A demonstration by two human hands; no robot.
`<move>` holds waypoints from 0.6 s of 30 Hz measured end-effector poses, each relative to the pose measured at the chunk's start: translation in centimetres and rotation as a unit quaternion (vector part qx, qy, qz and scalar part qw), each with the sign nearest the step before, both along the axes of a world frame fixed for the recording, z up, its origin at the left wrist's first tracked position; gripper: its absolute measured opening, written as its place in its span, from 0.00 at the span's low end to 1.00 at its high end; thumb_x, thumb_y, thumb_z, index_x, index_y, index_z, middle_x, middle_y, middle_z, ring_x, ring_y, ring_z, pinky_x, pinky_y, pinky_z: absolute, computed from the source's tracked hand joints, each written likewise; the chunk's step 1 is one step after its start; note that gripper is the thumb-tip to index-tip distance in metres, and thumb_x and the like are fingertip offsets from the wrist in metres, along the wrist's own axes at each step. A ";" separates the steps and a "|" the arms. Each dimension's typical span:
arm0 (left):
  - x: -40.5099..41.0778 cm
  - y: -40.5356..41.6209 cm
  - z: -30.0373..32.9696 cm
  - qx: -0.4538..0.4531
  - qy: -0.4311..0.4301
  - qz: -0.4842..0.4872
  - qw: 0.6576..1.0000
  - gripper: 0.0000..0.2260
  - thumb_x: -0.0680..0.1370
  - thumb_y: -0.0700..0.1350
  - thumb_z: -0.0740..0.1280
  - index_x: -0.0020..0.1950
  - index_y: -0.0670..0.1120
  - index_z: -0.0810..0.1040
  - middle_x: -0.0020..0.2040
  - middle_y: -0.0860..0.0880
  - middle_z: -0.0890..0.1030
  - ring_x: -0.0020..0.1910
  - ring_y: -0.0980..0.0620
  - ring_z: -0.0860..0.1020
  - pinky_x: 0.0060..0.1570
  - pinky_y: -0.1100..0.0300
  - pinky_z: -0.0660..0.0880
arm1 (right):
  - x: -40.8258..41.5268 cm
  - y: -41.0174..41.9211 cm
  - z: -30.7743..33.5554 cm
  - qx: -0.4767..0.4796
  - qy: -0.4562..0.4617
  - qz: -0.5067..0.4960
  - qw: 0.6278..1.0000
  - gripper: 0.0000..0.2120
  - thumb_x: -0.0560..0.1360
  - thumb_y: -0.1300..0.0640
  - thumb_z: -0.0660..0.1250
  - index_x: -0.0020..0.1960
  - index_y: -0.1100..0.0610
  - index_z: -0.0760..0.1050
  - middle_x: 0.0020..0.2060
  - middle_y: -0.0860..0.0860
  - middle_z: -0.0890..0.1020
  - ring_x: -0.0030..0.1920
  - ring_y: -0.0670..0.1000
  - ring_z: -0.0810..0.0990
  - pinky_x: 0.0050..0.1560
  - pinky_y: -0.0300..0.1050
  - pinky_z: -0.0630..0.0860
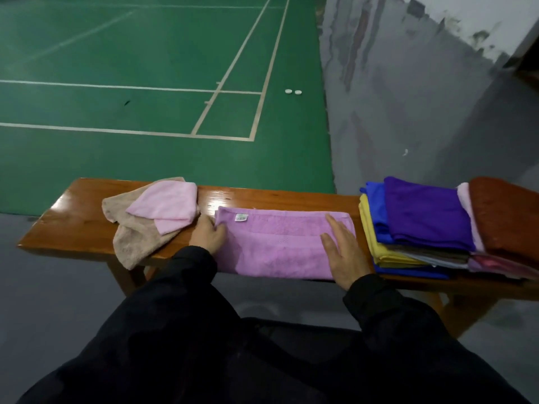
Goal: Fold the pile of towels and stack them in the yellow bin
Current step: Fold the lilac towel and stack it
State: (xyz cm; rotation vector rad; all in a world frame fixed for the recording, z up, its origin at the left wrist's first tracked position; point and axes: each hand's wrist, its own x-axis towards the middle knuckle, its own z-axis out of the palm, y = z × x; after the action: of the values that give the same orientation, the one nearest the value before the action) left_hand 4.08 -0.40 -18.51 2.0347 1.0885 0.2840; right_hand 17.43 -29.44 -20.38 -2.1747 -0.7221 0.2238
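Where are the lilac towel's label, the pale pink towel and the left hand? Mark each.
lilac towel's label (241,218), head view, middle of the white tag.
pale pink towel (166,205), head view, its top face.
left hand (207,234), head view, back of the hand.

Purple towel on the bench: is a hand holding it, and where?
Yes. The left hand pinches the towel at its left end; the right hand lies flat on it.

Wooden bench (73,220), green court floor (131,53), stained grey wall (408,68)
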 end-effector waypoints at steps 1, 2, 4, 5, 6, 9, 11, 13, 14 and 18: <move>0.0 0.3 0.3 -0.013 -0.031 0.001 0.999 0.07 0.79 0.41 0.66 0.46 0.44 0.68 0.40 0.47 0.73 0.43 0.46 0.73 0.42 0.54 0.66 | -0.3 -0.6 0.0 0.026 0.005 -0.010 1.000 0.39 0.77 0.31 0.47 0.81 0.53 0.61 0.79 0.48 0.64 0.79 0.48 0.61 0.78 0.44 0.56; 0.0 0.4 0.7 -0.029 -0.064 0.001 0.998 0.08 0.78 0.40 0.68 0.45 0.47 0.69 0.40 0.49 0.74 0.43 0.46 0.74 0.43 0.54 0.69 | -0.5 -1.2 0.0 0.050 0.009 -0.020 0.999 0.38 0.78 0.32 0.48 0.80 0.53 0.62 0.79 0.47 0.65 0.78 0.47 0.62 0.78 0.44 0.58; 0.6 0.0 2.1 -0.059 -0.124 -0.012 0.991 0.10 0.76 0.38 0.70 0.49 0.50 0.72 0.45 0.50 0.78 0.47 0.46 0.78 0.47 0.54 0.76 | -0.9 -2.1 -0.2 0.096 0.013 -0.040 0.994 0.35 0.79 0.34 0.51 0.80 0.53 0.63 0.78 0.47 0.66 0.77 0.46 0.65 0.78 0.49 0.62; 1.2 -0.5 2.7 -0.062 -0.147 -0.034 0.987 0.11 0.77 0.37 0.70 0.53 0.50 0.73 0.48 0.50 0.79 0.48 0.46 0.80 0.48 0.55 0.78 | -1.0 -2.4 0.0 0.121 0.012 -0.049 0.991 0.34 0.80 0.35 0.52 0.79 0.52 0.63 0.78 0.48 0.66 0.76 0.45 0.67 0.77 0.50 0.64; 2.0 -1.4 3.5 -0.058 -0.162 -0.064 0.983 0.12 0.77 0.37 0.71 0.57 0.49 0.74 0.49 0.51 0.79 0.48 0.47 0.80 0.48 0.55 0.79 | -1.0 -2.6 0.3 0.144 0.012 -0.059 0.988 0.32 0.80 0.36 0.52 0.79 0.51 0.64 0.77 0.48 0.68 0.74 0.43 0.68 0.75 0.50 0.66; 5.3 -5.3 5.4 -0.042 -0.179 -0.140 0.973 0.14 0.77 0.36 0.71 0.59 0.47 0.75 0.48 0.52 0.78 0.45 0.49 0.78 0.47 0.56 0.77 | -1.0 -3.1 1.8 0.198 0.008 -0.082 0.977 0.32 0.80 0.37 0.53 0.78 0.53 0.65 0.74 0.50 0.72 0.68 0.33 0.70 0.69 0.35 0.67; 7.6 -8.4 6.1 -0.030 -0.165 -0.170 0.971 0.14 0.77 0.38 0.70 0.62 0.46 0.75 0.50 0.51 0.78 0.46 0.51 0.78 0.48 0.60 0.75 | -1.2 -3.6 2.6 0.234 0.014 -0.087 0.968 0.32 0.80 0.37 0.54 0.78 0.53 0.66 0.72 0.51 0.74 0.67 0.37 0.73 0.68 0.36 0.70; 9.6 -11.5 6.2 -0.020 -0.141 -0.187 0.972 0.14 0.79 0.41 0.70 0.64 0.45 0.75 0.51 0.51 0.78 0.45 0.53 0.78 0.46 0.61 0.76 | -1.6 -4.3 3.3 0.261 0.017 -0.091 0.961 0.31 0.81 0.34 0.54 0.77 0.51 0.67 0.71 0.48 0.74 0.68 0.46 0.77 0.68 0.50 0.74; 10.5 -13.1 6.1 -0.017 -0.134 -0.197 0.971 0.14 0.79 0.42 0.70 0.64 0.45 0.75 0.50 0.51 0.78 0.44 0.54 0.78 0.45 0.63 0.76 | -1.8 -4.7 3.4 0.269 0.017 -0.096 0.958 0.31 0.81 0.33 0.54 0.77 0.49 0.67 0.71 0.47 0.75 0.68 0.48 0.77 0.67 0.53 0.76; 12.7 -18.9 3.9 0.008 -0.121 -0.255 0.959 0.15 0.78 0.42 0.70 0.65 0.42 0.76 0.52 0.48 0.79 0.51 0.47 0.80 0.46 0.66 0.70 | -2.0 -6.6 3.6 0.289 -0.014 -0.117 0.950 0.27 0.81 0.32 0.53 0.74 0.45 0.69 0.68 0.47 0.77 0.65 0.50 0.79 0.65 0.57 0.76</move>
State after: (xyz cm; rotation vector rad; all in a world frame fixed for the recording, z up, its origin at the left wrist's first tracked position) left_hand 16.76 -19.34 -14.63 2.1452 0.3902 0.2641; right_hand 15.46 -36.09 -16.81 -1.6793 -0.4614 -0.1331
